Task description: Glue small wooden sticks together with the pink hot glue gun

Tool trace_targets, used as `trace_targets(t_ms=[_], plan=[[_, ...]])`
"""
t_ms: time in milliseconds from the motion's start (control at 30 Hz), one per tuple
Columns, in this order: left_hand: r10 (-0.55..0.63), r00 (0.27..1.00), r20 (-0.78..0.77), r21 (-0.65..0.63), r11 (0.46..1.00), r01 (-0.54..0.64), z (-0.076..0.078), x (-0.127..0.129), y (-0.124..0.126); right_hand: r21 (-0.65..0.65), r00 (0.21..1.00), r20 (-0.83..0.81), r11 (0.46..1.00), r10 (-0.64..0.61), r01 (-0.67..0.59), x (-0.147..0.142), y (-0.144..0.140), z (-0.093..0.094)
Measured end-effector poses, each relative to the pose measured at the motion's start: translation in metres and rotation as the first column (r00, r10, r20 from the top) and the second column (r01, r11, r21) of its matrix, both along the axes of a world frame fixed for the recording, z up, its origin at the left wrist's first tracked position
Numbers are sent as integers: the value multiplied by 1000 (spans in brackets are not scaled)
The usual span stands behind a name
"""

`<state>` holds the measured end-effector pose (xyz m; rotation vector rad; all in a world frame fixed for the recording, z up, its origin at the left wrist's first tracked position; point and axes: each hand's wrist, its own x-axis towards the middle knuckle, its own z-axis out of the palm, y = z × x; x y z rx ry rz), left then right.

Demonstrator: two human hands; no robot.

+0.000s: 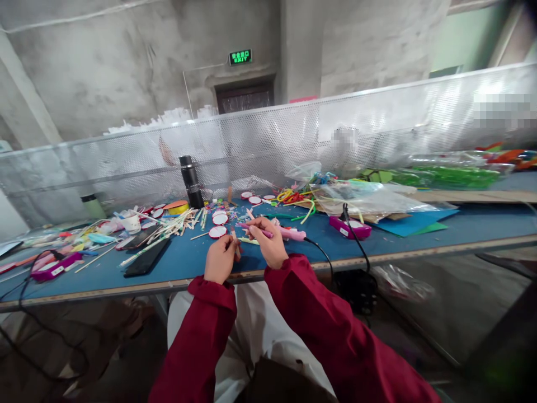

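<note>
Both hands are just over the front edge of the blue table (184,254). My left hand (220,258) is closed, pinching a short, flat craft stick (235,239) upright between thumb and fingers. My right hand (273,245) is wrapped round a slim purple pen (257,228), its tip pointing left toward the stick, apart from it. Right behind my right hand lies a pink glue gun (292,233), its black cord running off the table edge. Round white discs with red rims, one of them a disc (218,231), lie beyond my left hand.
A dark phone (147,258), wooden sticks (178,225) and mixed craft scraps cover the left side. A black thermos (192,182) stands by the mesh screen (268,145). To the right are a purple box (350,227), coloured pipe cleaners (289,196), plastic bags and blue sheets (413,219).
</note>
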<state>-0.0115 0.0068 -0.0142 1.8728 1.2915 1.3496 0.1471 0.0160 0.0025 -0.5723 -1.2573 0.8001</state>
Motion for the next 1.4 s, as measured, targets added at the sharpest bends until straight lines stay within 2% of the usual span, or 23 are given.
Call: trace_targets(t_ms=[400,767,1400], plan=[[-29,999,20,-27,999,29,6,4,-8,96,977,165,988,-134,120,1,-9,-1],[-14,999,-40,2,1000,14,6,2,-9,144,965,227,984,-134,103,2,-9,-1],[31,994,-104,28,999,-28,9,2,-12,127,975,187,987,-120,97,2,-3,-7]])
